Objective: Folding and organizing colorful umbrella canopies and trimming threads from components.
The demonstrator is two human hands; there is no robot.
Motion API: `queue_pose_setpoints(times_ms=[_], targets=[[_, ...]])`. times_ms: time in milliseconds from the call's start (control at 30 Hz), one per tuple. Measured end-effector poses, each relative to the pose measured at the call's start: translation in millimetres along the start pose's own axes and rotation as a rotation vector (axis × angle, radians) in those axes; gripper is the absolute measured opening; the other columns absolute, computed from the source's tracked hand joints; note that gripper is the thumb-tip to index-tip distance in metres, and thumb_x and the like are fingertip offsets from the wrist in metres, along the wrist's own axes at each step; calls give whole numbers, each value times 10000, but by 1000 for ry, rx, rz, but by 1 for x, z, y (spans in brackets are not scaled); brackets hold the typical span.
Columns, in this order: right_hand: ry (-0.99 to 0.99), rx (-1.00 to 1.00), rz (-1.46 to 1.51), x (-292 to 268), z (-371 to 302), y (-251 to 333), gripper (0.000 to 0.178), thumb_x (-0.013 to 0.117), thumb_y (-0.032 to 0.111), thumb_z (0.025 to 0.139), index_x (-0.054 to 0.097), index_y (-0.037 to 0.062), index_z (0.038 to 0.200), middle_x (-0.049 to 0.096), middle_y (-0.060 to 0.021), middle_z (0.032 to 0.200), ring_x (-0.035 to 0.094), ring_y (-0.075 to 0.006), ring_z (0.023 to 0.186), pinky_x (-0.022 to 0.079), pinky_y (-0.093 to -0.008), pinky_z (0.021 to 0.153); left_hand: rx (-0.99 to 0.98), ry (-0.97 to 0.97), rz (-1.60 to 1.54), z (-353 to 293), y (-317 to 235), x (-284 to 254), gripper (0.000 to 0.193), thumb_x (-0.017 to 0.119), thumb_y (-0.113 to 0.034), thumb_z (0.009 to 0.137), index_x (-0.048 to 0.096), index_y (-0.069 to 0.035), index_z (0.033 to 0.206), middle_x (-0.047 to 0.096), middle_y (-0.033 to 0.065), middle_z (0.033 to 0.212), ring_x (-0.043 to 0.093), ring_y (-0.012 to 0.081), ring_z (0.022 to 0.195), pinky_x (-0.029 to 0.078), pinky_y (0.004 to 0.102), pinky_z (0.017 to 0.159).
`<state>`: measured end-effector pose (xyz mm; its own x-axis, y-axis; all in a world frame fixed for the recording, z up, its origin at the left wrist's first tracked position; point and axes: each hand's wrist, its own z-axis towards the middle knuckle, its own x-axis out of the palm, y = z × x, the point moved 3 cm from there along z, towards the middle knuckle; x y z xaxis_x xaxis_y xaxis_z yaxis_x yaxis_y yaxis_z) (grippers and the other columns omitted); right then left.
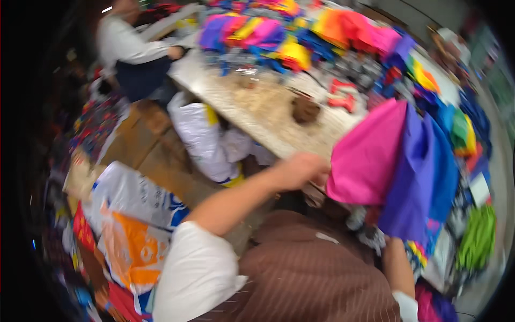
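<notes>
A panelled piece of pink, purple and blue fabric (370, 155) hangs in folds over the table's near right edge. My left hand (303, 170) is closed at the left edge of its pink panel, fingers blurred and partly turned away. My right hand (394, 248) is below the purple panel; the cloth covers its fingers, so I cannot tell whether it grips anything. Grey crumpled material (371, 239) shows between the hanging cloth and my brown striped apron (316, 268).
A worn pale table (257, 102) bears a dark brown lump (306, 109), a red-and-white object (342, 95) and heaps of bright cloth (354, 29). White plastic bags (201, 139) and cardboard (155, 147) lie at left. A person in a white top (126, 45) is at the far left.
</notes>
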<state>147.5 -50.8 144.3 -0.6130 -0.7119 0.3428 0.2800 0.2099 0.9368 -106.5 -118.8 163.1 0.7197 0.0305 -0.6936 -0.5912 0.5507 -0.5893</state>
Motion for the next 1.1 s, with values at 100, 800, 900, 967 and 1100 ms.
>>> queue_pose_setpoints(times_ms=[100,800,900,967,1100], targets=[[-288,-7,-150,-5,-2,15,551,757,218,745,534,10,1204,610,-138,1028,580,-266,968,430,-322,907,-776,-579,-717,-45,39,-25,265,464,-251,963,606,-30,936,643,80,825,618,170,742,499,305,721],[-370,-241,-1523,-33,-124,58,738,634,190,844,233,21,1440,360,-147,1413,383,-283,1262,289,-346,1071,19,-275,424,69,-56,15,498,640,-433,810,586,-83,1159,431,143,1348,330,309,1302,162,559,1074],[-334,-259,-1531,0,-135,42,745,626,177,845,216,17,1447,339,-146,1435,358,-284,1290,263,-349,1091,196,-154,403,92,-84,55,644,617,-505,794,539,-27,1218,397,161,1380,258,297,1360,112,587,1096],[-329,-272,-1528,7,-103,29,751,620,168,846,204,14,1452,325,-145,1450,342,-285,1309,245,-350,1105,349,52,368,79,-93,76,585,605,-494,797,581,-2,1113,546,162,1182,417,314,1217,140,585,1095],[-439,94,-1108,-41,-111,3,648,513,164,919,189,2,1457,316,-156,1465,341,-292,1324,234,-348,1119,267,381,-121,61,-84,57,323,600,-360,860,649,-45,808,627,100,715,605,297,754,268,513,1064]])
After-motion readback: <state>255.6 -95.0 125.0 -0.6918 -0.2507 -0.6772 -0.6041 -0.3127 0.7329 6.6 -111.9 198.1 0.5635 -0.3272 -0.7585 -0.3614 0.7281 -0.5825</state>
